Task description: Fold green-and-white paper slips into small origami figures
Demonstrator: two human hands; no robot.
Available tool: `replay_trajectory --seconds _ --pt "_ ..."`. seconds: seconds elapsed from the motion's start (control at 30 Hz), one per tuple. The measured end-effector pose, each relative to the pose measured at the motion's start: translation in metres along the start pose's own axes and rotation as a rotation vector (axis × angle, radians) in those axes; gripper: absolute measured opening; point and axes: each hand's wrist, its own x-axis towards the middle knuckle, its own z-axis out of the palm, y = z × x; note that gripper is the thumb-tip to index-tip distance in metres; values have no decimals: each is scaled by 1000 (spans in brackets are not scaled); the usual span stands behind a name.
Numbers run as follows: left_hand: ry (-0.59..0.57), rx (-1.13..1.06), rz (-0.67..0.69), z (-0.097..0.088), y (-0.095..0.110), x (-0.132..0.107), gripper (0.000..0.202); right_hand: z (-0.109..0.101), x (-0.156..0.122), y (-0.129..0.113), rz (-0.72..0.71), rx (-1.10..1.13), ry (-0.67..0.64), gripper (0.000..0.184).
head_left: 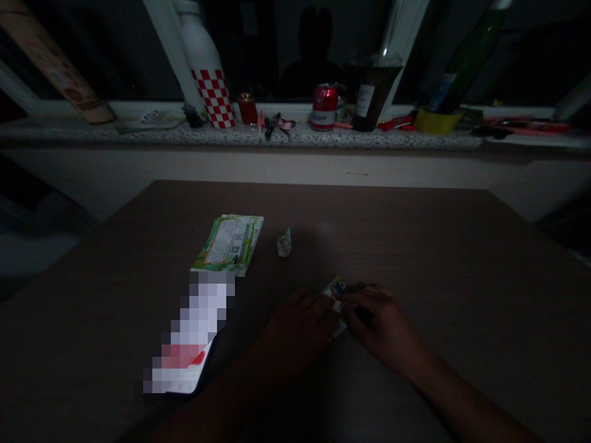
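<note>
From my end this looks like a room in a home, though I can't tell which one. I see a dark window (115,43) above a speckled sill (369,141) cluttered with a checked bottle (213,92), a red drinks can (324,106) and a green bottle (473,61), and, below it, a wood-grain bench (443,246) with a lit phone (187,376) on it.

The wood-grain table (438,234) carried a stack of green printed sheets (226,243) at left, with a lit phone (188,376) just nearer. Right of the stack lay a small paper piece (284,244); nearer and farther right, a partly hidden printed paper (338,285).
</note>
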Motion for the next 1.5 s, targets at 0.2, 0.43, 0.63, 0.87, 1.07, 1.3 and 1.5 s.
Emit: replay_trajectory --seconds 0.2,0.43,0.63,0.87,1.07,1.3,1.5 --pt "-10 -24 10 -3 -4 -1 18 1 1 1 -97 -31 2 19" --pt "-3 -118 28 -11 -12 -7 25 0 2 4 -172 21 -13 25" --pt "-70 -155 -15 -27 -20 -9 24 0 1 -3 -159 -30 -57 30" --pt "-50 -210 -40 -28 -28 -12 24 1 1 -8 -130 -99 -75 26" --pt "-79 -265 -62 -32 -29 -12 20 1 0 -10 -86 -98 -82 26" --pt "-58 -243 -112 -29 -31 -9 16 -2 1 -9 -118 -105 -91 29" --pt "21 -193 -236 -12 -28 -3 17 -1 1 -6 -102 -93 -95 37"
